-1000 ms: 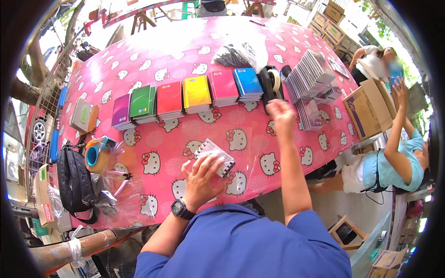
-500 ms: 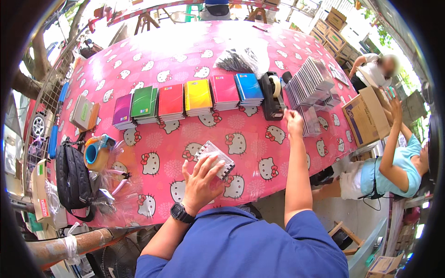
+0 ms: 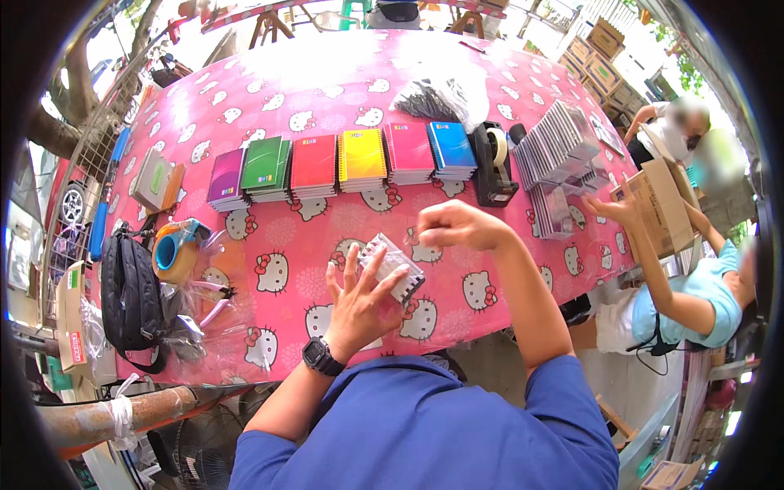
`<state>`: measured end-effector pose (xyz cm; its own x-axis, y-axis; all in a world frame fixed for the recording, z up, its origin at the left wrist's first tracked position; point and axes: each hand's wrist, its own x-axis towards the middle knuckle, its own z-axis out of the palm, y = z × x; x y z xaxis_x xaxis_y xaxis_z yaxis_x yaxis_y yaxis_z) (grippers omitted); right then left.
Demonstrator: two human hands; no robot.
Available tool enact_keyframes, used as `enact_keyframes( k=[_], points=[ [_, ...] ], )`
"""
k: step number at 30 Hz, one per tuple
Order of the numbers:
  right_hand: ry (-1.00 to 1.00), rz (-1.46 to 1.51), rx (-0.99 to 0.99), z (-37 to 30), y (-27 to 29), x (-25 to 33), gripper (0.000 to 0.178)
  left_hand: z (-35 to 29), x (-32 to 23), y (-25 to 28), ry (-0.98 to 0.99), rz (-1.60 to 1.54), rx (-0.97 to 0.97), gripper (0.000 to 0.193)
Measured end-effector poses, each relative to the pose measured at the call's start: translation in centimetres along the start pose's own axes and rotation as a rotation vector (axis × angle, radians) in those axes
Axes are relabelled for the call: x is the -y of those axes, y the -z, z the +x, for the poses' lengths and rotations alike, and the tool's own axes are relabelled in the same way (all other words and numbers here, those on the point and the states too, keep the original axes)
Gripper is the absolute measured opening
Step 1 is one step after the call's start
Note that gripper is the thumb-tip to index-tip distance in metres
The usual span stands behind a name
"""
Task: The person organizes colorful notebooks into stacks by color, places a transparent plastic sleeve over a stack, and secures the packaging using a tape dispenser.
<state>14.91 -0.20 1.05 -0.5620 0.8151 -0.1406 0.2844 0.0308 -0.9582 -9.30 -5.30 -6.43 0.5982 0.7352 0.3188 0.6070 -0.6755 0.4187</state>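
Note:
A small stack of spiral notebooks in clear plastic lies tilted on the table in front of me. Spread across its near left side, the fingers of my left hand rest on the plastic; a black watch is on that wrist. My right hand hovers just right of the stack, fingers closed in a pinch. Whatever is between those fingertips is too small to make out. Beyond it stands a black tape dispenser with a pale roll of tape.
Colored notebook piles form a row across the table. Clear-wrapped stacks stand at right, near a cardboard box and a co-worker's hands. At left lie a black bag, wide tape rolls and pink-handled pliers.
My right hand has left the tape dispenser and moved left and nearer, toward the wrapped notebooks. My left hand stays on them. The co-worker's hand has lowered toward the box.

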Motion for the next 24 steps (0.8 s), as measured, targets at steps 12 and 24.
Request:
enact_keyframes(
  k=[12,24],
  points=[
    [-0.253,-0.699,0.042,4.9,-2.0,-0.5,0.042,4.0,0.2,1.8,-0.258,0.088,0.083,0.076],
    [-0.094,0.050,-0.363,1.9,-6.2,-14.7,0.037,4.2,0.8,2.0,-0.392,0.335,0.252,0.100]
  ],
)
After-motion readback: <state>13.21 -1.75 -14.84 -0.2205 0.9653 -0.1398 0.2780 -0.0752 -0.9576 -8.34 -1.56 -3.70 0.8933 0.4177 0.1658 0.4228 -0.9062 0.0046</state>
